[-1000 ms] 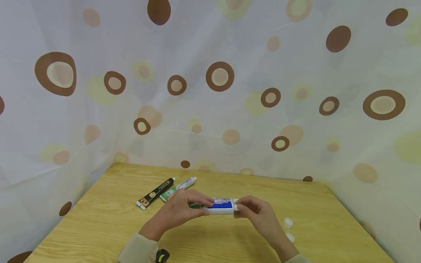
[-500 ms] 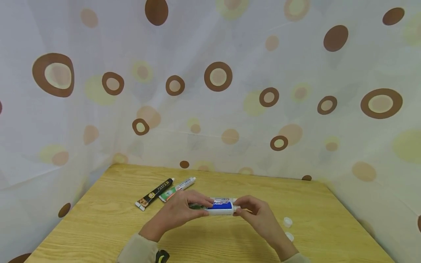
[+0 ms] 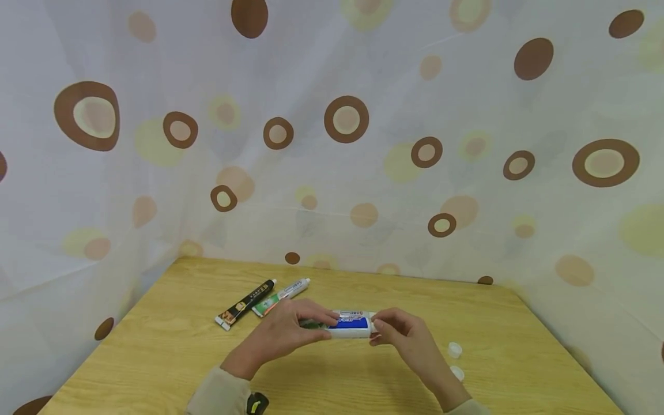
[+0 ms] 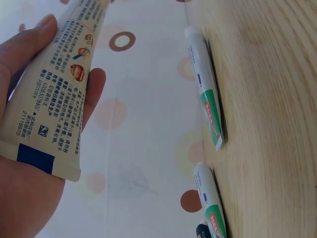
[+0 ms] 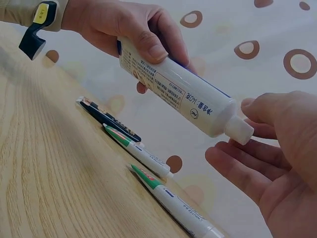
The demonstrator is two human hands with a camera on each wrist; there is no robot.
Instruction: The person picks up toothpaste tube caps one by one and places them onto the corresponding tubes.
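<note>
Head view: three toothpaste tubes are plainly seen at a wood-grain table (image 3: 155, 346): one blue-and-white tube (image 3: 349, 324), one black tube (image 3: 246, 304) and one green-and-white tube (image 3: 282, 297). Two loose white caps (image 3: 455, 350) are set near the right forearm. The blue-and-white tube is held crosswise between the hands, its body gripped by the left hand (image 3: 282, 331), its capped end met by the fingers of the right hand (image 3: 410, 340).

Left wrist view: the printed back of the gripped tube is shown, clamped by the left thumb and fingers. Beyond it, a second green-and-white tube (image 4: 204, 82) is seen, well apart from the first, beside which the black tube's end is glimpsed.

Right wrist view: the tube is raised above the table, tilted, its white screw cap (image 5: 239, 130) surrounded by the right hand's parted fingers. A gap is seen beside the thumb; whether another fingertip touches the cap cannot be told.
</note>
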